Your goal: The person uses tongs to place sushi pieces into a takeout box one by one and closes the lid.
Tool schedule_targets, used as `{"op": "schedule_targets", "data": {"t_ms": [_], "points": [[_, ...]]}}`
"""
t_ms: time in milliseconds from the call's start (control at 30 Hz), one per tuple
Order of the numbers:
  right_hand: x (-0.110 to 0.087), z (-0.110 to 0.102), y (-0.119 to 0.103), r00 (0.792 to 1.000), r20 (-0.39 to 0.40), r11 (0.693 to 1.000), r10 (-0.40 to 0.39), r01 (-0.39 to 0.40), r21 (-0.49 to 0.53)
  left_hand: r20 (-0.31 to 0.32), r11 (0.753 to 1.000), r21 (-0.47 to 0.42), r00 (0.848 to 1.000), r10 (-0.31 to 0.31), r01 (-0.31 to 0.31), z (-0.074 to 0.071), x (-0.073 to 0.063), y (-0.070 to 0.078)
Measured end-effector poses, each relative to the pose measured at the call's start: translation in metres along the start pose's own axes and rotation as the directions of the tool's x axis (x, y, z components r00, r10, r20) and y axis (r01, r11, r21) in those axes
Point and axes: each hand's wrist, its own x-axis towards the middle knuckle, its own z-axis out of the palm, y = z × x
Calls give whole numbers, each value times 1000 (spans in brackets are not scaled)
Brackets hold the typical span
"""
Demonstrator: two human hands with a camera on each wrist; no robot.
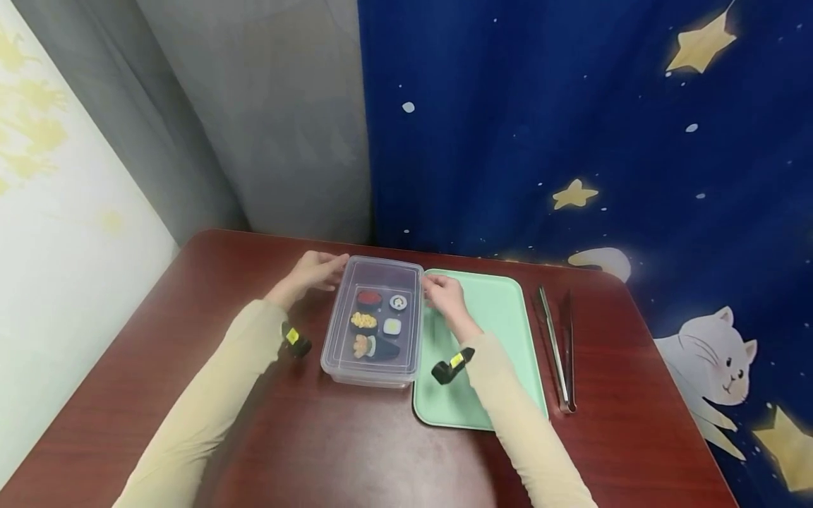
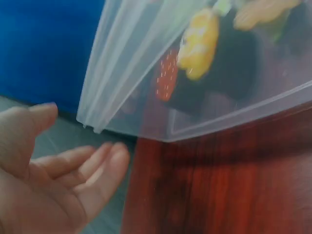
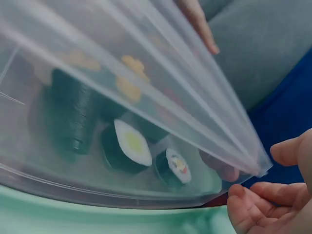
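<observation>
A clear plastic box point(image 1: 371, 381) with a clear lid point(image 1: 385, 269) on top sits mid-table. Through the lid show toy sushi pieces: a red-topped one point(image 1: 369, 298), a yellow-topped one point(image 1: 364, 320), a cone-shaped hand roll point(image 1: 381, 348) and two white-faced rolls point(image 3: 132, 143). My left hand point(image 1: 313, 271) is at the box's far left corner, its fingers apart from the lid in the left wrist view. At the far right corner is my right hand point(image 1: 446, 293). Its thumb and loosely bent fingers stand either side of the lid's corner, with a gap between them.
A mint-green tray point(image 1: 502, 331) lies right of the box, partly under my right forearm. Metal tongs point(image 1: 559, 360) rest on the dark red table point(image 1: 305, 437) beyond it. Grey and blue curtains point(image 1: 457, 141) hang behind the table's far edge.
</observation>
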Motion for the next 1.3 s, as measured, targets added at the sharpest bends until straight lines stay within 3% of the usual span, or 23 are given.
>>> {"op": "schedule_targets", "data": {"t_ms": [133,300,533,767,933,1133,1300], "points": [[14,5,-2,999,7,999,50,-50,8,27,999,25,999,-39,39,1,13,3],[20,7,-5,999,-21,999,45,-45,-7,5,997,35,997,-76,76,4,16,4],[22,7,-8,996,0,995,93,-93,40,-15,988,40,989,-148,148,6,22,11],[24,7,-8,992,13,990,126,-126,62,-16,973,-9,973,-230,230,6,26,15],[24,8,-6,993,12,991,118,-118,57,-3,961,-91,965,-261,260,6,26,14],[23,7,-6,994,5,992,107,-107,70,40,965,-108,971,-235,238,2,20,9],[8,-1,1,996,61,997,72,-71,-14,124,984,-70,980,-156,166,-6,-2,0]]}}
